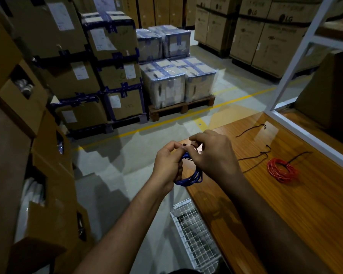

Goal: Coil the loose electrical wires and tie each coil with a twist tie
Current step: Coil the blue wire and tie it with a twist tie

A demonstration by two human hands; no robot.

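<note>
— Gripping what, were the hands seen?
— The coiled blue electrical wire [190, 176] was held at the edge of the glossy wooden counter [285, 204] by the left hand [167, 165]; a thin black twist tie [189, 145] was pinched at its top by the right hand [214, 153].
— And elsewhere?
— A tied red wire coil [282, 170] was seen lying on the counter, loose black ties [249, 131] near it.

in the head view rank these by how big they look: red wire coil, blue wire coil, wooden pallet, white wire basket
1. wooden pallet and white wire basket: look alike in extent, and the basket is nearer, so unranked
2. red wire coil and blue wire coil: similar; hands hide part of the blue one
</note>
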